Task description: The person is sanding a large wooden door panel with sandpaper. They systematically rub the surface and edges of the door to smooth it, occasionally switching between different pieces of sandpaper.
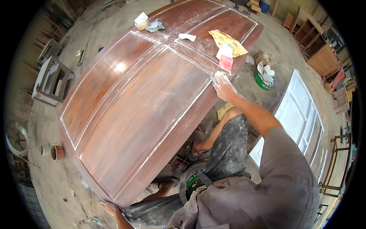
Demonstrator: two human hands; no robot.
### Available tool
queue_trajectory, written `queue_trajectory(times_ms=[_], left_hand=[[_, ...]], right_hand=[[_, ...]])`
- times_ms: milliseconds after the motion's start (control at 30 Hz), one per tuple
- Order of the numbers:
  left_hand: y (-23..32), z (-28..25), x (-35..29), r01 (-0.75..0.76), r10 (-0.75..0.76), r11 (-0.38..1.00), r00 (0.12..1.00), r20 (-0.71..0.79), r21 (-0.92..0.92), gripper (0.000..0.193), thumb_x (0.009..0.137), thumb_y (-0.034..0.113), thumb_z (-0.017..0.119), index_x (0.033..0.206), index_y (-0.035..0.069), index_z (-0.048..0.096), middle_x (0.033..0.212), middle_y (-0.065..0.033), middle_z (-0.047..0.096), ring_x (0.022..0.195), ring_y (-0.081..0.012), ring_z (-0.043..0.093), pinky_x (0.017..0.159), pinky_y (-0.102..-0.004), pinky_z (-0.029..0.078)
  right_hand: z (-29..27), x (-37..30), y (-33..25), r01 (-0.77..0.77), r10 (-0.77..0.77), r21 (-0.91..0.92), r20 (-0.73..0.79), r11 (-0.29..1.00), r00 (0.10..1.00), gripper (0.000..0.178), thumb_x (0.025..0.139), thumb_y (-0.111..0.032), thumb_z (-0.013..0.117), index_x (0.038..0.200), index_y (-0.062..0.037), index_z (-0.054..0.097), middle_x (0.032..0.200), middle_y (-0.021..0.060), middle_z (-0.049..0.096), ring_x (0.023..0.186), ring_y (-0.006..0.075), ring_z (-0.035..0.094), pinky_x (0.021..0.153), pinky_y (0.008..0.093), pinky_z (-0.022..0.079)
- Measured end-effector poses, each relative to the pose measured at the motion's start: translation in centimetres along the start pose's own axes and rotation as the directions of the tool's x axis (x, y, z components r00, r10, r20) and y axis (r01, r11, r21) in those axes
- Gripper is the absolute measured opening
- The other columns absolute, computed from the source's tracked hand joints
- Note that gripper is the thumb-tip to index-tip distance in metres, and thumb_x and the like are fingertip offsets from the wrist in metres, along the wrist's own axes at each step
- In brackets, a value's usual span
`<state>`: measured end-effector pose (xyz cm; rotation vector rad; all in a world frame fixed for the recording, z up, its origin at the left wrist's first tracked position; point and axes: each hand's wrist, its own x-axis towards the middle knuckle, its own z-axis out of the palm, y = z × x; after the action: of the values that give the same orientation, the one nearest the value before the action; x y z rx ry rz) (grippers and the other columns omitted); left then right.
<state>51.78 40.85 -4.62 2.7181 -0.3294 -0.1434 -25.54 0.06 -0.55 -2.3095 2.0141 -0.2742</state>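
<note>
A large reddish-brown wooden door (146,114) lies raised before me, with white dust along the grooves of its panels. My right hand (225,87), dusted white, presses on the door's right edge frame. Its fingers are closed on a small grey piece of sandpaper (213,78), mostly covered by the hand. At the door's near corner rests my left hand (109,208), its visible fingers stretched out and holding nothing. Just beyond my right hand, a red sheet of sandpaper (225,63) lies against a crumpled yellow sheet (228,42).
On the door's far part are a tape roll (142,25), a grey rag (155,26) and a white scrap (187,37). A green bucket (263,82) of scraps and a white panelled door (293,110) are on the right. A small brown pot (57,152) stands at left.
</note>
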Motion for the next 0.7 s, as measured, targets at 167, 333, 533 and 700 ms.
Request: queue_trajectory(times_ms=[167, 333, 533, 700], left_hand=[[0.9, -0.8, -1.5, -0.012, 0.011, 0.994, 1.000, -0.007, -0.105, 0.076, 0.106, 0.061, 0.029, 0.153, 0.004, 0.044, 0.143, -0.0257, 0.058, 0.126, -0.0476, 0.056, 0.105, -0.0517, 0.044], [-0.1, 0.8, -0.4, -0.056, 0.054, 0.996, 0.998, -0.038, -0.068, 0.081, 0.104, 0.066, 0.027, 0.146, 0.001, 0.052, 0.134, -0.0267, 0.063, 0.121, -0.0489, 0.059, 0.104, -0.0528, 0.045], [3.3, -0.9, -2.7, 0.066, -0.064, 0.997, 0.997, -0.041, 0.032, 0.096, 0.099, 0.076, 0.023, 0.131, -0.004, 0.065, 0.125, -0.0326, 0.066, 0.118, -0.0488, 0.061, 0.104, -0.0531, 0.045], [2.0, -2.0, -2.2, -0.004, 0.007, 1.000, 0.995, -0.098, 0.022, 0.100, 0.100, 0.076, 0.019, 0.126, -0.008, 0.067, 0.121, -0.0347, 0.066, 0.117, -0.0495, 0.062, 0.105, -0.0524, 0.045]], right_hand=[[0.1, -2.6, -0.7, 0.245, -0.245, 0.030, 0.003, 0.969, 0.969, 0.067, 0.107, -0.036, 0.041, 0.153, 0.0116, 0.030, 0.158, 0.0308, 0.034, 0.151, 0.0426, 0.028, 0.126, 0.0477, 0.021], [-0.5, -0.4, -0.4, -0.014, 0.014, 0.030, -0.001, 0.999, 1.000, 0.073, 0.107, -0.042, 0.041, 0.152, 0.0143, 0.029, 0.158, 0.0351, 0.032, 0.151, 0.0460, 0.026, 0.127, 0.0490, 0.019], [-0.6, -15.7, -25.2, 0.622, -0.673, 0.338, 0.050, 0.706, 0.738, 0.090, 0.100, -0.054, 0.052, 0.149, 0.0190, 0.032, 0.157, 0.0391, 0.029, 0.152, 0.0491, 0.024, 0.127, 0.0521, 0.017], [-0.4, -7.0, -10.9, 0.460, -0.455, -0.006, 0.130, 0.888, 0.881, 0.074, 0.108, -0.044, 0.040, 0.154, 0.0118, 0.028, 0.160, 0.0319, 0.031, 0.152, 0.0449, 0.026, 0.128, 0.0478, 0.017]])
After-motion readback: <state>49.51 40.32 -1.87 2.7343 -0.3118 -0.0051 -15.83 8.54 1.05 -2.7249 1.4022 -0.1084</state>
